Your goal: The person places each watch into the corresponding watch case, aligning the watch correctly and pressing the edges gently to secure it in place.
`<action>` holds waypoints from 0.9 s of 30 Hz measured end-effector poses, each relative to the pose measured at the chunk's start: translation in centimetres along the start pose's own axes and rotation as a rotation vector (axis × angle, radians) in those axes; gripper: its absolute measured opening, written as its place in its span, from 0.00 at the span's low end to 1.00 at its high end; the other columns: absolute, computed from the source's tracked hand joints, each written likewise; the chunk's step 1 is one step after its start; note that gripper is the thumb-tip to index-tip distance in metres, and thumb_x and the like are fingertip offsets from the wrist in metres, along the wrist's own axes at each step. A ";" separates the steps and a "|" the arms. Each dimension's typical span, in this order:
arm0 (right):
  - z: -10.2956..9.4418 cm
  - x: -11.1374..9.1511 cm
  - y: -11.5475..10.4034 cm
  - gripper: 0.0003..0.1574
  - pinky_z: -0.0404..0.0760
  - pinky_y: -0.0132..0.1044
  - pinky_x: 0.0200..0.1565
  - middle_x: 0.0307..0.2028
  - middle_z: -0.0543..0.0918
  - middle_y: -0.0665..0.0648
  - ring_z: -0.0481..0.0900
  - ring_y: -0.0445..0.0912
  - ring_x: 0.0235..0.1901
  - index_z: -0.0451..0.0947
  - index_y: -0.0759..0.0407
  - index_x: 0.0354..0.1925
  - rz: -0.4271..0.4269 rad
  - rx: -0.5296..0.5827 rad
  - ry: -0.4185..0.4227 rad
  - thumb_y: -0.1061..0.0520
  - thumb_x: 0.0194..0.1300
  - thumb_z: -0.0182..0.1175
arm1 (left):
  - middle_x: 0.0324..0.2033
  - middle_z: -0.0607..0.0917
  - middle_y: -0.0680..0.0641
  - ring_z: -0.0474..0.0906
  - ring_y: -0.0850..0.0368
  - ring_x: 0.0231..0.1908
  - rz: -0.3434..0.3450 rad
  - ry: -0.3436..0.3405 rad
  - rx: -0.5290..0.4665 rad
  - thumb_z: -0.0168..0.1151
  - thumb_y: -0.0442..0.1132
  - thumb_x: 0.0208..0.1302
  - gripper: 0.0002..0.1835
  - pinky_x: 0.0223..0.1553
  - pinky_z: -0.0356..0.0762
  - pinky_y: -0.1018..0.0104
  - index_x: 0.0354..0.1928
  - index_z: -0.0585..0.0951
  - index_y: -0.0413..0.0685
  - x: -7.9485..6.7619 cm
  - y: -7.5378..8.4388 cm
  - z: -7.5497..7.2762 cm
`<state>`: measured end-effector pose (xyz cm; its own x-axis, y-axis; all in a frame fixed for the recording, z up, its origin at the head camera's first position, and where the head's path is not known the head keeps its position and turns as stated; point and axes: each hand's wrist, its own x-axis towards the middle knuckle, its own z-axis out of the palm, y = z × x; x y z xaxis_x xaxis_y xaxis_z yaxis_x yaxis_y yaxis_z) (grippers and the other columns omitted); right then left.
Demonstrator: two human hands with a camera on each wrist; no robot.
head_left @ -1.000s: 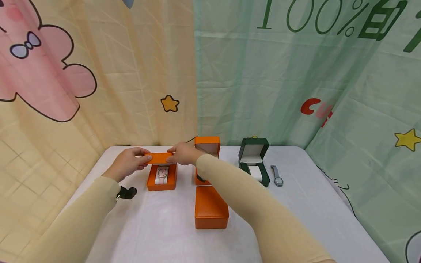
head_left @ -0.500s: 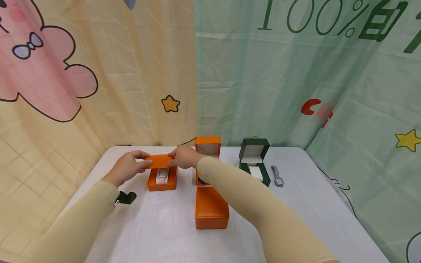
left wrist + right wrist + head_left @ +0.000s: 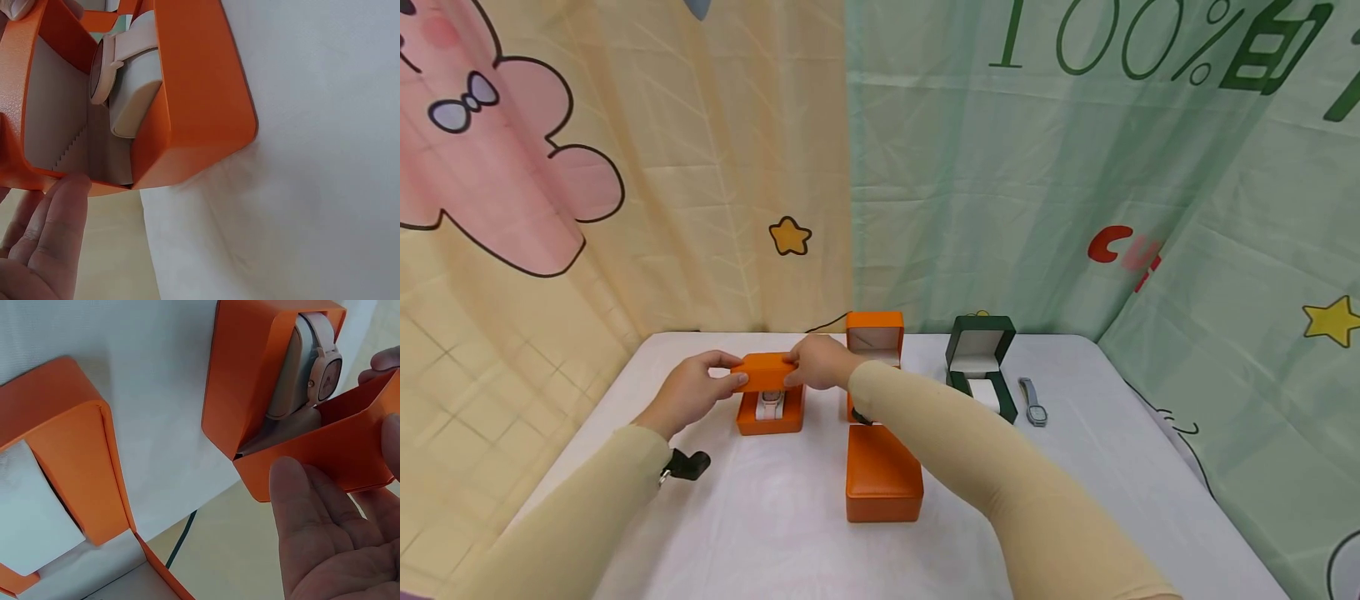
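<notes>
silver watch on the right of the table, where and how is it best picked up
I'd pinch the silver watch across the sides of its case, coming from above and slightly right: it lies on the table with the case at the near end, the strap running away, and the open green box standing on its left.

The green curtain (image 3: 925,208) reads "100%" (image 3: 1120,37) (with a red "C" (image 3: 1097,245) lower).

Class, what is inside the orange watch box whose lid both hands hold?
The orange watch box holds a pale pink wristwatch around a light-coloured cushion. What lies beneath the cushion is covered and cannot be seen.
</notes>
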<state>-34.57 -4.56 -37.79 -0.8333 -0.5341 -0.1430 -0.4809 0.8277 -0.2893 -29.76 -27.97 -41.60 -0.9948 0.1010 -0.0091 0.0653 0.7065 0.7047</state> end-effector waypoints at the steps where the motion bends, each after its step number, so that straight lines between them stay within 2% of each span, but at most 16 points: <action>1: 0.0 0.0 0.0 0.31 0.76 0.34 0.69 0.67 0.82 0.48 0.78 0.44 0.67 0.78 0.47 0.71 0.004 0.002 0.000 0.44 0.73 0.67 | 0.60 0.84 0.34 0.89 0.41 0.50 -0.005 0.001 -0.001 0.66 0.55 0.74 0.27 0.53 0.84 0.48 0.65 0.80 0.45 0.0 0.0 0.1; 6: 0.1 -0.2 -0.3 0.31 0.75 0.34 0.70 0.66 0.83 0.47 0.78 0.43 0.67 0.79 0.47 0.70 0.017 0.004 -0.001 0.45 0.72 0.68 | 0.61 0.84 0.34 0.89 0.41 0.50 -0.018 0.002 0.003 0.66 0.55 0.74 0.28 0.54 0.83 0.46 0.66 0.79 0.45 -0.3 -0.3 0.4; 11: 0.3 -0.3 -0.5 0.30 0.75 0.34 0.70 0.66 0.84 0.47 0.78 0.43 0.67 0.80 0.49 0.69 -0.003 -0.028 0.008 0.46 0.72 0.68 | 0.59 0.85 0.34 0.89 0.44 0.48 -0.013 0.013 0.013 0.66 0.54 0.73 0.28 0.51 0.83 0.50 0.66 0.80 0.45 -0.3 -0.5 0.6; 17: 0.5 -0.3 -0.5 0.30 0.74 0.34 0.70 0.66 0.83 0.47 0.77 0.44 0.68 0.81 0.48 0.68 0.004 -0.043 0.002 0.46 0.71 0.69 | 0.58 0.85 0.34 0.88 0.43 0.48 -0.013 0.024 0.008 0.67 0.53 0.73 0.27 0.52 0.84 0.50 0.65 0.80 0.44 -0.5 -0.6 1.0; 23: 0.6 -0.2 -0.6 0.30 0.76 0.34 0.69 0.65 0.84 0.48 0.79 0.44 0.65 0.81 0.49 0.68 -0.001 -0.058 0.000 0.46 0.71 0.69 | 0.56 0.87 0.35 0.87 0.47 0.46 -0.007 0.039 0.020 0.69 0.53 0.72 0.27 0.43 0.81 0.62 0.64 0.81 0.44 -0.7 -0.8 1.2; 27: 0.8 -0.2 -0.7 0.30 0.76 0.34 0.68 0.65 0.84 0.47 0.79 0.43 0.65 0.81 0.49 0.68 0.012 -0.057 -0.009 0.46 0.70 0.70 | 0.57 0.87 0.35 0.87 0.47 0.46 -0.005 0.041 0.018 0.69 0.53 0.71 0.27 0.40 0.80 0.65 0.63 0.81 0.44 -0.9 -0.9 1.3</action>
<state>-33.91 -5.18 -38.29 -0.8366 -0.5255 -0.1544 -0.4859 0.8422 -0.2335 -28.85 -27.75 -43.13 -0.9975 0.0684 0.0166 0.0608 0.7192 0.6921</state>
